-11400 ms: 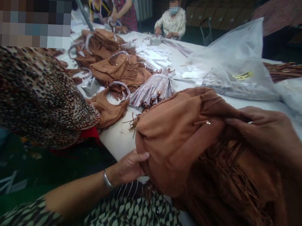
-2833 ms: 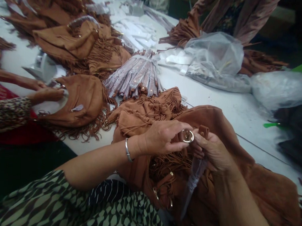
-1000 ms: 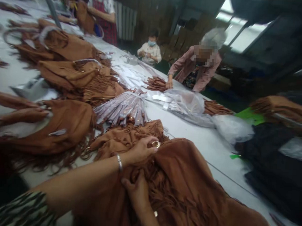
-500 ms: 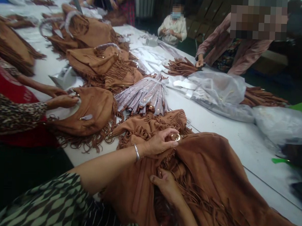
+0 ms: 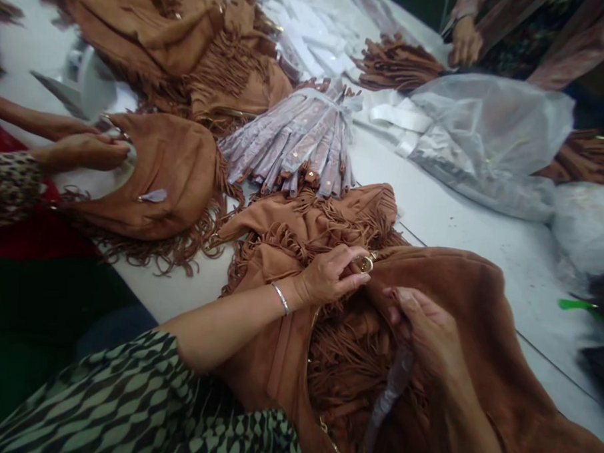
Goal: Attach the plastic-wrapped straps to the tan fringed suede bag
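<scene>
A large brown suede bag [image 5: 444, 276] with fringe lies on the table in front of me. My left hand [image 5: 330, 278] is closed, pinching a gold metal ring [image 5: 364, 263] at the bag's upper edge between thumb and fingers. Just right of it, my right hand [image 5: 430, 329] is closed around the end of a brown strap [image 5: 395, 384] wrapped in thin plastic. From that hand the strap hangs down over the bag's opening, where fringe [image 5: 346, 362] shows. The strap's tip is partly hidden by my fingers.
A bundle of plastic-wrapped straps [image 5: 300, 136] lies beyond my bag. At left, a co-worker's hands [image 5: 85, 147] work on another fringed bag [image 5: 169, 174]. More bags [image 5: 154, 40] are piled behind. Clear plastic bags [image 5: 491, 134] and another person's hand [image 5: 465, 43] are at the far right.
My right hand has come up and right from the bag's opening, bringing the wrapped strap near the ring. My left hand keeps the ring. The view has tilted downward.
</scene>
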Action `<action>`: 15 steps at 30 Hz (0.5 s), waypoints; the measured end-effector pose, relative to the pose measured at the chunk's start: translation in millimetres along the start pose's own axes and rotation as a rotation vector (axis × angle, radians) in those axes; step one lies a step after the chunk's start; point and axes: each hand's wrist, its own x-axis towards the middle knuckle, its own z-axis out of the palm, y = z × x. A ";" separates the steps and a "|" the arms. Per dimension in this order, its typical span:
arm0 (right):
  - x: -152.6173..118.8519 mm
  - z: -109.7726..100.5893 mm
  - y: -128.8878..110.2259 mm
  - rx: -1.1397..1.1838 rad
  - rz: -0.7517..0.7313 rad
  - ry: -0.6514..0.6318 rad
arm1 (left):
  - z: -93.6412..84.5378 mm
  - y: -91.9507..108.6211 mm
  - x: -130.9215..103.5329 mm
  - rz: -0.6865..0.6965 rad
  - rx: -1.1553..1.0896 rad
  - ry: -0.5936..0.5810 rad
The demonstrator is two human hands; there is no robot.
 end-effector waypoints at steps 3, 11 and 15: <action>21.4 0.2 -12.2 -0.066 -0.088 -0.018 | 3.1 -1.7 -2.3 0.084 0.101 0.030; 48.9 13.4 -21.7 -0.282 -0.202 -0.233 | 3.0 -7.1 -8.5 0.100 0.168 0.052; 49.1 13.0 -20.4 -0.260 -0.257 -0.237 | 1.0 -8.3 -10.0 0.096 0.115 -0.041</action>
